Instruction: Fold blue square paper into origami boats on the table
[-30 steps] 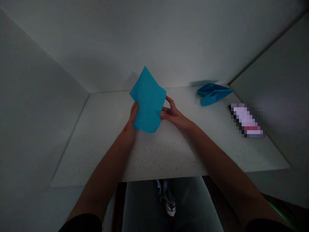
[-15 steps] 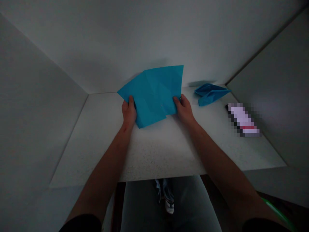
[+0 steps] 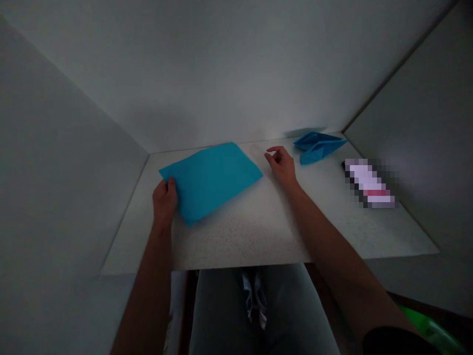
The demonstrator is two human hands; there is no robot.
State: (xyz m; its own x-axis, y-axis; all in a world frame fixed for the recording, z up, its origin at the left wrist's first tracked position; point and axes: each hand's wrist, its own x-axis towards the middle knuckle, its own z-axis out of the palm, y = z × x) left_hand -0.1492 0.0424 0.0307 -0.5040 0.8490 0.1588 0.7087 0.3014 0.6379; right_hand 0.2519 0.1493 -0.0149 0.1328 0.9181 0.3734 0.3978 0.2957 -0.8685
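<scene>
A sheet of blue paper [image 3: 214, 180] slants over the middle left of the white table [image 3: 240, 241]. My left hand [image 3: 165, 199] grips its left edge, thumb on top and fingers underneath. To the right of the sheet, apart from it, my right hand [image 3: 283, 165] hovers over the table. Its thumb and index finger are curved with a gap between them, and nothing shows in it. Behind and right of that hand rests a folded blue paper shape [image 3: 318, 146] with pointed ends.
A phone [image 3: 369, 183], blurred out, lies on the right part of the table. White walls [image 3: 221, 74] enclose the table at the back and both sides. My legs [image 3: 221, 310] are below the front edge. Something green [image 3: 424, 325] shows at the lower right.
My right hand has let go of the paper. My left hand has carried the sheet left and down, and it now lies flatter. The folded paper and the phone stay put.
</scene>
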